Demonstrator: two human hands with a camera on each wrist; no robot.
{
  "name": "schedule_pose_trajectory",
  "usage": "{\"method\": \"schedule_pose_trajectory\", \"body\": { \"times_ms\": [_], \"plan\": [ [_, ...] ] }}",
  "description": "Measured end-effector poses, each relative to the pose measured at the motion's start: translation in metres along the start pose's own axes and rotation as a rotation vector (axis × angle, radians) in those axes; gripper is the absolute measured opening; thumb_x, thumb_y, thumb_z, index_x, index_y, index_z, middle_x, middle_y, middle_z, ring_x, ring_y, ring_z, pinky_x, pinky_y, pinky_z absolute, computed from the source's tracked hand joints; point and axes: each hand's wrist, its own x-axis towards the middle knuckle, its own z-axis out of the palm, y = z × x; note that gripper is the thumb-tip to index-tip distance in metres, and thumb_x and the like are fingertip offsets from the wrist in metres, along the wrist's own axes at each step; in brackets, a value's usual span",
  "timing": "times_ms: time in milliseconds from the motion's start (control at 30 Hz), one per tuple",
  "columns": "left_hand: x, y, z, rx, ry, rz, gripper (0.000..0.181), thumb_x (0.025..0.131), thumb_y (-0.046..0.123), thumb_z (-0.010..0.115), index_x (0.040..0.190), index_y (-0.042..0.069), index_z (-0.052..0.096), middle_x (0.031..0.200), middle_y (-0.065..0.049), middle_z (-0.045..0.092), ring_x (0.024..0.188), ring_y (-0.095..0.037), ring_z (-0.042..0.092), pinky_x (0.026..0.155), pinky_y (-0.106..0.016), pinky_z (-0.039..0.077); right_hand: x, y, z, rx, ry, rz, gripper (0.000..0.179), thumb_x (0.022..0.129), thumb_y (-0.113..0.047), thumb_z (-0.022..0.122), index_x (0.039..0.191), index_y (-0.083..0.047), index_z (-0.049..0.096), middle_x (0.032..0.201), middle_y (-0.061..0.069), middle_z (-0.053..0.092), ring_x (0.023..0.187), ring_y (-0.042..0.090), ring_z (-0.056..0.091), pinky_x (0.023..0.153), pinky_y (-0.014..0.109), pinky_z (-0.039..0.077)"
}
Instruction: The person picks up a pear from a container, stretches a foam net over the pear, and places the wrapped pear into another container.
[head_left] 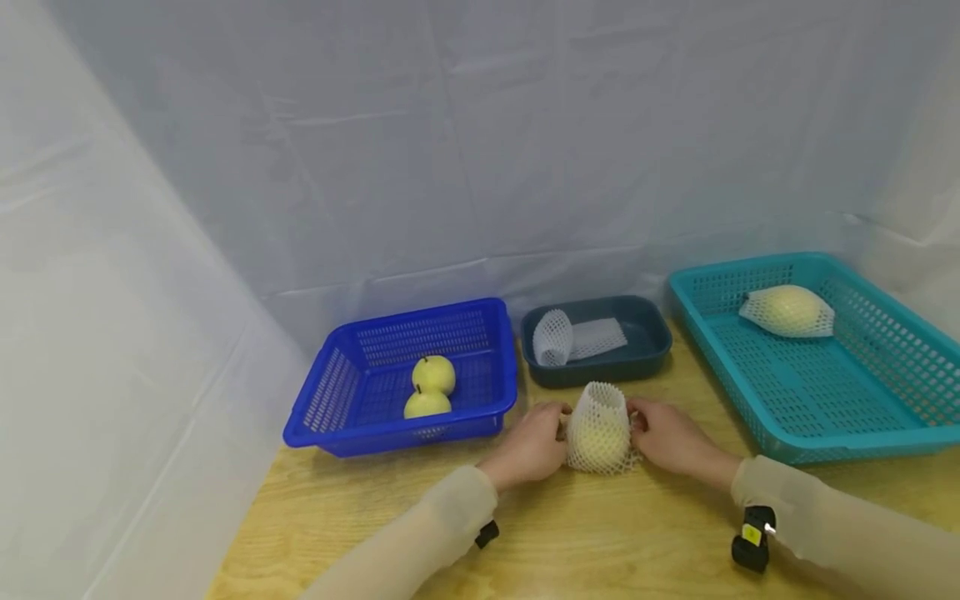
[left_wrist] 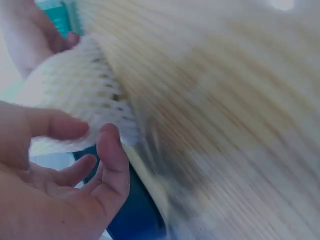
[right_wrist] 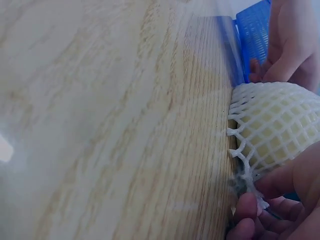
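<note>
A pale yellow pear [head_left: 600,443] sits on the wooden table inside a white foam net [head_left: 604,402], whose narrower end stands up above the fruit. On its left side, my left hand [head_left: 534,443] has thumb and fingertips at the net's lower edge, pinching it. Opposite, my right hand [head_left: 675,437] pinches the loose bottom edge of the net between thumb and fingers, as the right wrist view shows. Through the mesh in that view, the pear [right_wrist: 280,130] shows yellow.
At the left, a blue basket [head_left: 397,429] holds two bare pears [head_left: 433,377]. A dark teal tray [head_left: 637,367] behind the hands contains foam nets [head_left: 596,337]. To the right, a turquoise basket [head_left: 795,392] has one netted pear [head_left: 791,311]. White sheeting [head_left: 480,150] hangs behind.
</note>
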Motion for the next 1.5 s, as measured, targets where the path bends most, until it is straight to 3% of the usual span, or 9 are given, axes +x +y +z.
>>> {"method": "schedule_pose_trajectory", "body": {
  "times_ms": [167,333,467,800,1067,1300,1500],
  "plan": [
    [-0.001,0.004,-0.002,-0.175,-0.056,0.058,0.074,0.079,0.017,0.079,0.146,0.010,0.047,0.132,-0.005,0.057,0.114,-0.015,0.057,0.097,-0.033,0.049,-0.001,0.002,0.000,0.009,0.017,-0.019,0.021,0.085,-0.001,0.063,0.105,-0.006,0.066,0.088,0.002,0.063,0.083,0.019,0.057,0.073,0.039,0.048],
    [0.004,0.002,0.002,-0.267,-0.092,0.124,0.068,0.077,0.023,0.085,0.137,0.013,0.054,0.120,0.002,0.063,0.102,-0.008,0.061,0.090,-0.028,0.051,-0.004,0.001,-0.002,0.092,-0.020,-0.087,0.040,0.082,0.003,0.066,0.121,-0.002,0.062,0.098,0.005,0.065,0.090,0.019,0.060,0.077,0.039,0.051],
    [0.006,0.001,0.003,-0.267,-0.097,0.164,0.066,0.077,0.020,0.086,0.135,0.014,0.055,0.119,0.003,0.065,0.102,-0.007,0.061,0.092,-0.027,0.051,-0.005,0.002,-0.004,0.187,-0.116,-0.095,0.058,0.080,0.003,0.068,0.135,0.002,0.052,0.101,0.007,0.064,0.084,0.015,0.059,0.071,0.030,0.050],
    [0.011,0.002,0.008,-0.270,-0.101,0.168,0.069,0.075,0.010,0.086,0.135,0.015,0.054,0.117,0.005,0.064,0.102,-0.007,0.059,0.094,-0.026,0.049,-0.007,-0.004,-0.009,0.343,-0.238,-0.054,0.074,0.074,-0.006,0.077,0.140,0.002,0.043,0.086,0.005,0.058,0.076,0.016,0.055,0.062,0.024,0.047],
    [0.015,0.000,0.015,-0.233,-0.050,0.161,0.075,0.069,0.002,0.084,0.135,0.013,0.052,0.119,0.003,0.063,0.105,-0.008,0.058,0.097,-0.027,0.047,-0.005,0.000,-0.001,0.347,-0.211,-0.091,0.086,0.076,-0.008,0.082,0.148,0.005,0.036,0.108,0.011,0.062,0.092,0.019,0.057,0.074,0.024,0.050],
    [0.008,0.005,0.008,-0.261,-0.016,0.101,0.083,0.067,-0.001,0.081,0.143,0.009,0.048,0.125,-0.003,0.064,0.108,-0.012,0.059,0.099,-0.032,0.048,-0.004,0.003,0.003,0.370,-0.163,-0.114,0.084,0.079,-0.005,0.081,0.148,0.009,0.035,0.121,0.020,0.062,0.102,0.022,0.060,0.080,0.023,0.051],
    [0.007,0.007,0.006,-0.283,0.013,0.105,0.085,0.069,-0.004,0.078,0.145,0.009,0.044,0.129,-0.006,0.062,0.109,-0.013,0.058,0.096,-0.031,0.048,-0.003,-0.002,-0.004,0.421,-0.155,-0.127,0.082,0.080,0.002,0.078,0.149,0.006,0.034,0.125,0.022,0.059,0.101,0.021,0.059,0.078,0.023,0.052]
  ]
}}
